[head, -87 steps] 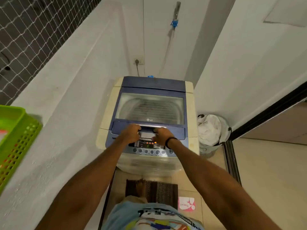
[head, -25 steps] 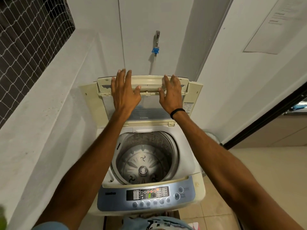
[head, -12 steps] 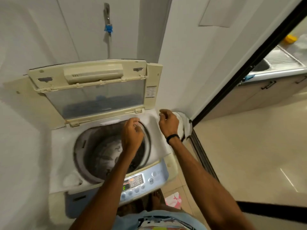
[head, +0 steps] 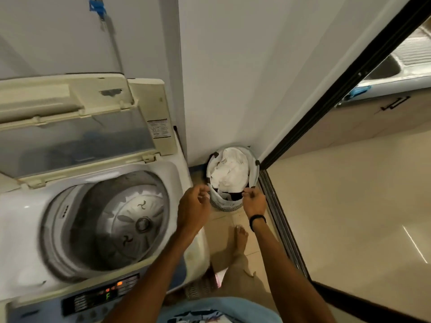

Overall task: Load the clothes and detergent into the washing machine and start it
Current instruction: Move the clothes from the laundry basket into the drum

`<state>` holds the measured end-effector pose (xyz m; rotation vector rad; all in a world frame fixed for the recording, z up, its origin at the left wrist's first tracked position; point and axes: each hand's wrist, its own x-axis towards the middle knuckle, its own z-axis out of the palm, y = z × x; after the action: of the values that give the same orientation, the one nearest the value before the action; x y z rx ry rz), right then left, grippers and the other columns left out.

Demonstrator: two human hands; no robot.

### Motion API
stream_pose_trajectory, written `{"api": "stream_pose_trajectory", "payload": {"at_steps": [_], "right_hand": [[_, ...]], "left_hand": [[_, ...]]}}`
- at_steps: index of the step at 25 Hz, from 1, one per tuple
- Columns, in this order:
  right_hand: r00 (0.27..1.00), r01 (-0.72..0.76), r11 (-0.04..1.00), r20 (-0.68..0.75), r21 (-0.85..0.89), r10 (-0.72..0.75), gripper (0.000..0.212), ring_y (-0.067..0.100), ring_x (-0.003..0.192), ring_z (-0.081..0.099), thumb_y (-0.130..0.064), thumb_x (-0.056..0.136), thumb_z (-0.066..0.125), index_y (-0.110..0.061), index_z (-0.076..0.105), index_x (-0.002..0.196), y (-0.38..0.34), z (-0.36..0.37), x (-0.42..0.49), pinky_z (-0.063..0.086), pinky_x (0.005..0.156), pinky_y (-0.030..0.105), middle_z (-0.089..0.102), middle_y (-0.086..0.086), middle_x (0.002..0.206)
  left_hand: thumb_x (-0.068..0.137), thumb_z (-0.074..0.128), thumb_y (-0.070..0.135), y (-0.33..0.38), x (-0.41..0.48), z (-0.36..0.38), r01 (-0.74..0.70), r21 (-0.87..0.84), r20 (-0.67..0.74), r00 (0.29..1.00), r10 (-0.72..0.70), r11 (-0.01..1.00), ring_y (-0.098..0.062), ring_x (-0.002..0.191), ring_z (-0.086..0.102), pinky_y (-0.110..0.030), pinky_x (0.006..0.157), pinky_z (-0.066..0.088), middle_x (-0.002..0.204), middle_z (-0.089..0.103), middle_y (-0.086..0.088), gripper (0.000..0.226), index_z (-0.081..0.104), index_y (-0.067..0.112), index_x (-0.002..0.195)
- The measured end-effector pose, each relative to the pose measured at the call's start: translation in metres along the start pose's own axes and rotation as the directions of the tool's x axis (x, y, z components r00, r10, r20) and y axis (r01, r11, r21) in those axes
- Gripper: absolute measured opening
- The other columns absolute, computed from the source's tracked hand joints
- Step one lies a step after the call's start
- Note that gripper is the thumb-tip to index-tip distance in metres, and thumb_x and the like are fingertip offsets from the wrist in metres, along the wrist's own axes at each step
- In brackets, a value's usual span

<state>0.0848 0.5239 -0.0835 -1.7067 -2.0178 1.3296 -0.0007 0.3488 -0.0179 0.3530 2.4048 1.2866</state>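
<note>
The top-loading washing machine point(head: 28, 206) stands at the left with its folding lid point(head: 70, 136) raised. Its drum point(head: 130, 220) holds no clothes, and the control panel point(head: 100, 297) is lit. A round laundry basket point(head: 225, 205) sits on the floor in the corner just right of the machine, filled with white clothes point(head: 231, 171). My left hand point(head: 192, 210) curls on the basket's near-left rim. My right hand point(head: 254, 202) pinches a dark handle on its near-right rim. No detergent is in view.
A black sliding-door frame point(head: 326, 94) and its floor track point(head: 279, 224) run close along the basket's right side. My bare foot point(head: 240, 238) stands on the tiles beside a mat point(head: 198, 287). A tap with a blue fitting point(head: 98, 8) hangs on the back wall.
After lifting the lid, both hands have dropped from the machine's top down to the basket's rim. My view has swung right and down toward the corner.
</note>
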Motion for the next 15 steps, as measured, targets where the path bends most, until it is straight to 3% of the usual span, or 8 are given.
{"api": "stream_pose_trajectory", "payload": {"at_steps": [3,5,9,15], "right_hand": [[0.988,0.013,0.997,0.153,-0.078,-0.001,0.017,0.033,0.098,0.065,-0.006,0.090,0.060,-0.004,0.071,0.102,0.020,0.003,0.088,0.047,0.077,0.028,0.071,0.016,0.103],[0.965,0.056,0.979,0.263,-0.196,-0.002,0.021,0.034,0.100,0.064,-0.007,0.089,0.061,-0.004,0.071,0.106,0.031,0.007,0.144,0.047,0.079,0.030,0.071,0.017,0.105],[0.905,0.102,0.924,0.420,-0.368,0.068,0.026,0.036,0.106,0.063,-0.012,0.092,0.056,-0.007,0.071,0.112,0.047,0.031,0.255,0.052,0.090,0.040,0.070,0.017,0.114],[0.728,0.299,0.810,0.670,-0.505,0.149,0.034,0.032,0.128,0.050,-0.018,0.097,0.051,-0.009,0.062,0.128,0.078,0.139,0.394,0.039,0.104,0.035,0.054,0.013,0.141]], "left_hand": [[0.093,0.055,0.017,0.017,0.027,0.069,0.143,-0.002,-0.024,0.989,-0.143,0.990,-0.009,0.086,0.064,-0.029,0.075,0.056,0.095,0.068,0.010,0.023,0.062,0.039,0.094],[0.092,0.056,0.016,0.019,0.051,0.117,0.270,-0.012,-0.033,0.962,-0.270,0.963,-0.010,0.087,0.065,-0.032,0.076,0.058,0.095,0.068,0.010,0.026,0.060,0.042,0.091],[0.091,0.055,0.014,0.007,0.121,0.201,0.484,0.007,0.002,0.875,-0.484,0.875,-0.016,0.099,0.065,-0.023,0.077,0.048,0.109,0.070,0.002,0.021,0.067,0.025,0.103],[0.089,0.055,0.006,-0.075,0.231,0.292,0.615,-0.024,-0.014,0.788,-0.615,0.789,-0.024,0.105,0.064,-0.022,0.083,0.044,0.112,0.071,-0.006,0.022,0.069,0.014,0.105]]}}
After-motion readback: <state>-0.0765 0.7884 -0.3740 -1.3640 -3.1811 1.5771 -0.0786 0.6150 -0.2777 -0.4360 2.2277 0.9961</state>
